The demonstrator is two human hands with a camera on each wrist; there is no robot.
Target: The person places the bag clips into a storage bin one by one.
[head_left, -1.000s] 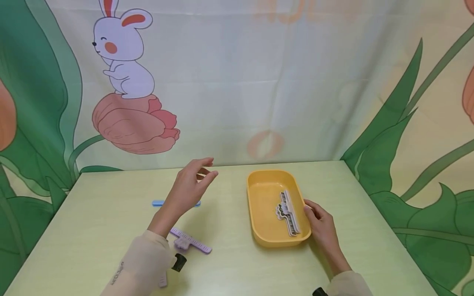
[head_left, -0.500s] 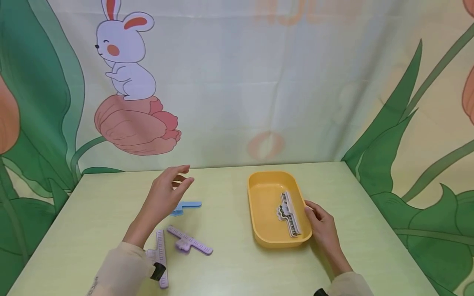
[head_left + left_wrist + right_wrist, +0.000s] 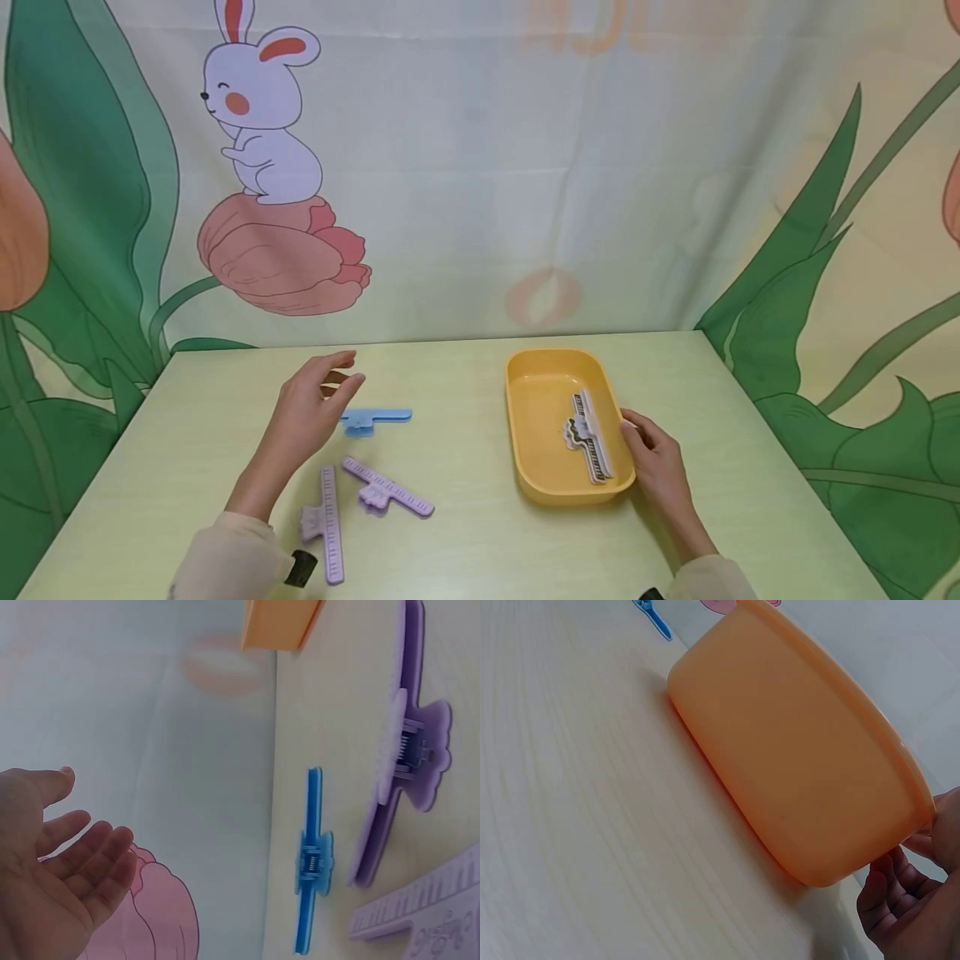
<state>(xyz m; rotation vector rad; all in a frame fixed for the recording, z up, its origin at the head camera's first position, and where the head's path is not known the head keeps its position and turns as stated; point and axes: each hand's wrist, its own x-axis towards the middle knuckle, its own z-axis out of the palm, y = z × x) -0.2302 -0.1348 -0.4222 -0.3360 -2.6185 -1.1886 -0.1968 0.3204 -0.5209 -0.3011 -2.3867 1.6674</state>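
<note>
In the head view, the left hand (image 3: pixel 306 408) hides one end of the blue clip (image 3: pixel 372 418), and the markings on the black-and-white pieces (image 3: pixel 592 454) in the yellow tray (image 3: pixel 535 429) are too small to read. In the left wrist view, edges cut off the tray and a purple clip (image 3: pixel 420 911). The right wrist view crops the right hand (image 3: pixel 921 907), and the tray's wall conceals its inside there.

From here I see free surface (image 3: pixel 468 408) between the blue clip (image 3: pixel 367 418) and the yellow tray (image 3: pixel 542 417), where my left grip (image 3: pixel 307 404) could pass. The slanting purple clip (image 3: pixel 386 486) and other purple clip (image 3: pixel 331 525) get in the way nearer in; my right grip (image 3: pixel 662 467) blocks the tray's right side.
</note>
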